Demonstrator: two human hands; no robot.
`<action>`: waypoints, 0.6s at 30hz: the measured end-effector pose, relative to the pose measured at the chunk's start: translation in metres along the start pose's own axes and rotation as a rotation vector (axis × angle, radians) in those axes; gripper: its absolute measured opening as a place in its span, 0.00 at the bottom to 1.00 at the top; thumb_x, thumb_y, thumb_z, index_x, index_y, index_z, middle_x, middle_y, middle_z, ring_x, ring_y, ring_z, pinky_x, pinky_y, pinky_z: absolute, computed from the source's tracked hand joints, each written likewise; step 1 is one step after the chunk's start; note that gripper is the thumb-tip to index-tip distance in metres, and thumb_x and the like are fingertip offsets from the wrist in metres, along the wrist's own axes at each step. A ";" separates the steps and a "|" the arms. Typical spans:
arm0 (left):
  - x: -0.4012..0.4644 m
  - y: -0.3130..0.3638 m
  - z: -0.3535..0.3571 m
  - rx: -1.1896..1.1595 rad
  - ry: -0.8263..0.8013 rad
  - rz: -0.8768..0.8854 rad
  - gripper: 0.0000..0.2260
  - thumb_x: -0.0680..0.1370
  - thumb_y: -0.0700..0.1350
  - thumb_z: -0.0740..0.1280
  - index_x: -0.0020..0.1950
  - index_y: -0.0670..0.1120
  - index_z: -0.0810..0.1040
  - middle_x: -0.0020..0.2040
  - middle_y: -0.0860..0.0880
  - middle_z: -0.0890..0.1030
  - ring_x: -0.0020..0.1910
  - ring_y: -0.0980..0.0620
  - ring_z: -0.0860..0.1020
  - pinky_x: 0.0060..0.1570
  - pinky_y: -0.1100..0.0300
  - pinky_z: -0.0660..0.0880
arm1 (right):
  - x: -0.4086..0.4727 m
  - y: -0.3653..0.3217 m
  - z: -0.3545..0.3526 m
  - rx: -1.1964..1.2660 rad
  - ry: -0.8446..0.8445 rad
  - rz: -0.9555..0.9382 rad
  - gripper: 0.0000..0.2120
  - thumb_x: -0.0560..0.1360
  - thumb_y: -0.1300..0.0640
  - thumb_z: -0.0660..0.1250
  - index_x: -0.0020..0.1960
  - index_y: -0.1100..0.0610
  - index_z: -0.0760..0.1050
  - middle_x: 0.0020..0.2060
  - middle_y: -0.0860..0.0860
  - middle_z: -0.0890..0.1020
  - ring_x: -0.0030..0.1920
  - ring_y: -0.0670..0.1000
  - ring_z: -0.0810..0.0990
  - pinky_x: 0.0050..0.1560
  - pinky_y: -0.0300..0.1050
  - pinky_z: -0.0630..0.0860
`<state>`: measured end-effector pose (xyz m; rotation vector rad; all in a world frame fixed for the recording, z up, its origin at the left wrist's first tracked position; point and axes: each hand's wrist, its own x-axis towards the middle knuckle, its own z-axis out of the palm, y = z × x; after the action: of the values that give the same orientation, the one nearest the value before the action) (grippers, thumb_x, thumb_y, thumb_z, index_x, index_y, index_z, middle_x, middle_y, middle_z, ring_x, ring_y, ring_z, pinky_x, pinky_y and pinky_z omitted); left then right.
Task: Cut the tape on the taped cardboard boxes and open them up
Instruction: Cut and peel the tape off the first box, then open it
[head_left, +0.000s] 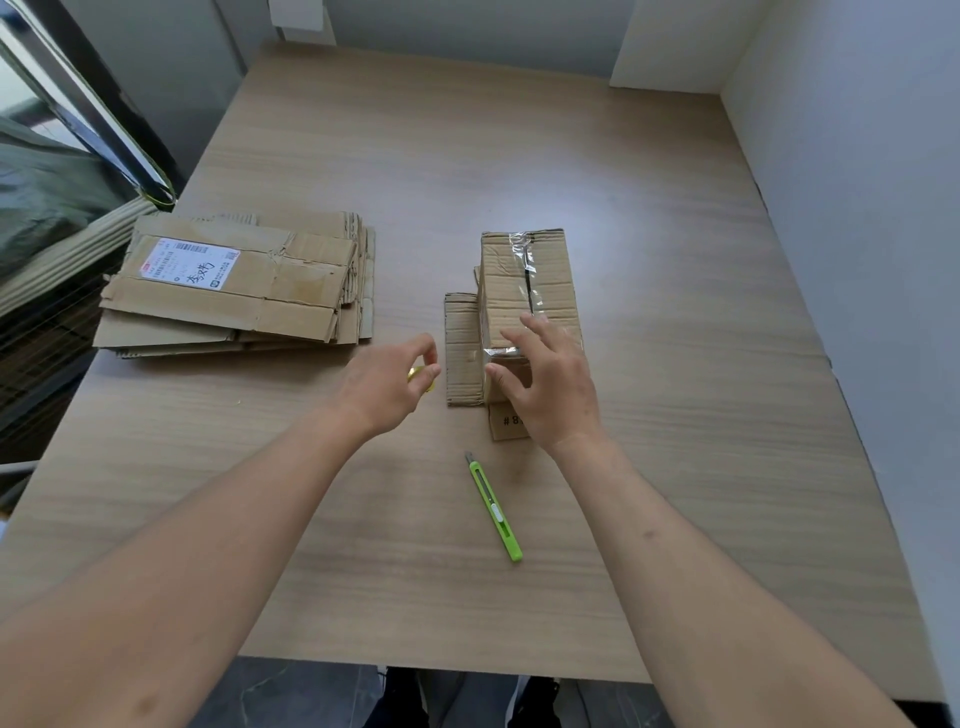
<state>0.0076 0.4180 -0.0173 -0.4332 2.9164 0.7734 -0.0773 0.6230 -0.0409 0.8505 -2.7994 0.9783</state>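
Wooden tabletop (649, 208), walls at far edge. Box (524, 291) mid-tabletop, tape slit; right hand (550, 384) spread on near end, steadying, nothing grasped. Left hand (387, 387) pinches small yellow item (418, 375). Knife (496, 506) parked toward near edge; flattened stack (234, 286) at left edge.

A wooden table (649, 218) carries a cardboard box (530, 291); left of it lies flattened cardboard (239, 291) (stacked), just below it a green knife (495, 508).

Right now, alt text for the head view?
A person's right hand rests on a taped cardboard box on a wooden table, left hand hovering beside it. A green utility knife lies nearer; flattened boxes are stacked left.
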 end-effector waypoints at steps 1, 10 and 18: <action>-0.001 0.001 -0.001 0.001 -0.001 0.003 0.05 0.84 0.54 0.64 0.52 0.55 0.75 0.33 0.55 0.78 0.40 0.47 0.80 0.44 0.49 0.78 | -0.005 -0.004 -0.002 -0.001 0.079 -0.047 0.15 0.77 0.48 0.74 0.61 0.54 0.82 0.62 0.52 0.80 0.64 0.55 0.77 0.66 0.51 0.72; -0.011 0.005 -0.007 0.013 0.022 0.003 0.05 0.84 0.54 0.64 0.51 0.55 0.74 0.33 0.56 0.77 0.40 0.47 0.80 0.43 0.50 0.77 | -0.075 -0.001 0.026 -0.103 -0.509 0.416 0.18 0.69 0.41 0.79 0.42 0.50 0.73 0.45 0.50 0.80 0.47 0.55 0.79 0.44 0.49 0.76; -0.013 0.002 -0.007 -0.006 0.030 -0.013 0.05 0.84 0.54 0.64 0.50 0.55 0.75 0.31 0.55 0.79 0.37 0.53 0.80 0.44 0.51 0.79 | -0.104 0.007 0.053 -0.195 -0.688 0.676 0.26 0.62 0.46 0.85 0.53 0.55 0.81 0.52 0.55 0.84 0.54 0.58 0.83 0.46 0.45 0.77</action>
<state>0.0191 0.4195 -0.0077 -0.4678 2.9365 0.7806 0.0135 0.6460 -0.1099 0.2090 -3.8268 0.4648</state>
